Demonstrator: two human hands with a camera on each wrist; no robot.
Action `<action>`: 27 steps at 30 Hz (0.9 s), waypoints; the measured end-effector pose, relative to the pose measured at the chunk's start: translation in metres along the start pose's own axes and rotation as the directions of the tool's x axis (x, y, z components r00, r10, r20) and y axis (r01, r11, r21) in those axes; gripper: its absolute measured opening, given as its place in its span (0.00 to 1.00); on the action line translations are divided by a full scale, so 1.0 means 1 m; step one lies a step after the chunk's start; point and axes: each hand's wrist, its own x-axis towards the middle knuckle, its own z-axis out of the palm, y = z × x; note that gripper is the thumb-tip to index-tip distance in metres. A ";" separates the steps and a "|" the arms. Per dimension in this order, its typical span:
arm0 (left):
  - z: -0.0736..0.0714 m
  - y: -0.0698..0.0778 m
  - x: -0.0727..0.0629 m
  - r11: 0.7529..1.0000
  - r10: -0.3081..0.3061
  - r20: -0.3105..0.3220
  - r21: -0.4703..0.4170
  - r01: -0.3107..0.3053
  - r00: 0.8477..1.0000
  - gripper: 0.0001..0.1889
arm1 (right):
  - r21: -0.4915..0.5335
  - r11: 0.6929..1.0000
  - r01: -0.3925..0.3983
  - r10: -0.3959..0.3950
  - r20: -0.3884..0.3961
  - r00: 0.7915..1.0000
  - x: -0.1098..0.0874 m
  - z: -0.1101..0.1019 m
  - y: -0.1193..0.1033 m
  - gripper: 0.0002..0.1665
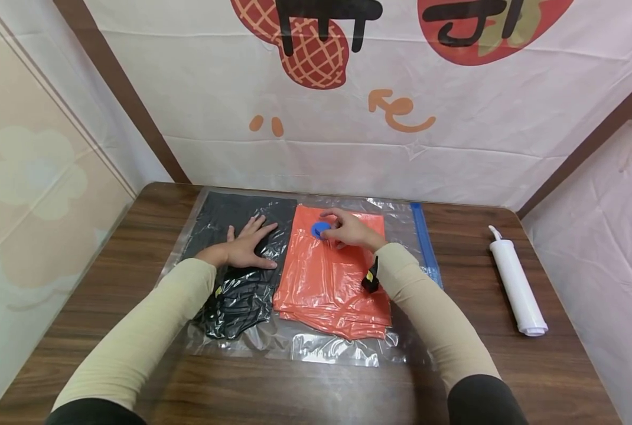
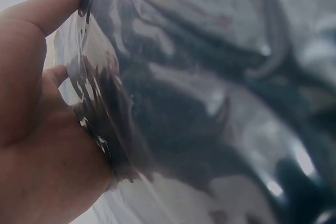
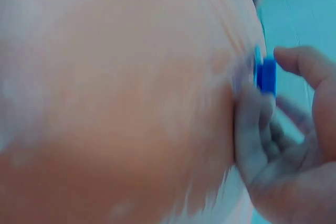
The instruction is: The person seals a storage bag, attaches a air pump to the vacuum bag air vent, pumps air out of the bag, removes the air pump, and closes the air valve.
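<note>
A clear vacuum storage bag (image 1: 337, 352) lies flat, with a folded black item (image 1: 241, 206) and a folded orange item (image 1: 316, 277) inside. My left hand (image 1: 247, 248) rests on the plastic over the black item, fingers spread. In the left wrist view, the thumb (image 2: 58, 3) and palm lie along the shiny film. My right hand (image 1: 350, 229) is at the round blue valve cap (image 1: 320, 229) above the orange item, its curled fingers and thumb around the cap's edge. The right wrist view shows the cap (image 3: 268, 74) between the fingers, blurred.
On the right of the brown wooden table (image 1: 316, 395) lies a white hand pump (image 1: 515, 283) with a narrow nozzle. A blue zip strip (image 1: 424, 242) runs along the bag's right edge. A printed cloth wall (image 1: 337, 153) stands behind the table.
</note>
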 end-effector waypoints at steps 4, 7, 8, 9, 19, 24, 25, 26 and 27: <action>0.001 0.000 0.001 1.000 -0.010 -0.004 0.010 0.010 1.000 0.56 | 0.097 0.995 0.036 -0.043 0.066 0.997 0.002 -0.006 0.007 0.28; 0.001 0.000 0.002 1.000 -0.013 -0.003 0.011 0.013 1.000 0.56 | 0.112 0.994 0.019 -0.026 0.058 0.998 0.002 -0.006 0.008 0.25; 0.001 0.000 0.002 1.000 -0.013 -0.003 0.010 0.013 1.000 0.56 | 0.109 0.994 0.010 -0.015 0.046 0.999 0.002 -0.006 0.007 0.24; 0.001 0.000 0.003 1.000 -0.013 -0.004 0.010 0.013 1.000 0.56 | 0.104 0.995 -0.001 -0.002 0.033 0.999 0.002 -0.005 0.006 0.24; 0.003 -0.003 0.001 1.000 -0.011 0.000 0.009 0.011 1.000 0.56 | 0.014 1.000 0.003 -0.003 -0.013 1.000 0.002 0.002 0.003 0.28; 0.004 -0.004 0.002 1.000 0.002 -0.014 -0.004 -0.002 1.000 0.57 | 0.080 0.995 0.060 -0.063 0.033 0.997 0.002 -0.002 0.009 0.29; 0.005 -0.005 0.003 1.000 0.011 -0.020 -0.005 -0.011 1.000 0.57 | 0.090 0.994 0.061 -0.065 0.037 0.997 0.002 -0.003 0.009 0.28; 0.005 -0.005 0.002 1.000 0.016 -0.022 -0.013 -0.017 1.000 0.58 | 0.095 0.993 0.064 -0.068 0.039 0.997 0.001 -0.003 0.010 0.27; 0.005 -0.005 0.002 1.000 0.021 -0.022 -0.022 -0.022 1.000 0.58 | 0.098 0.993 0.066 -0.070 0.038 0.997 0.001 -0.004 0.010 0.26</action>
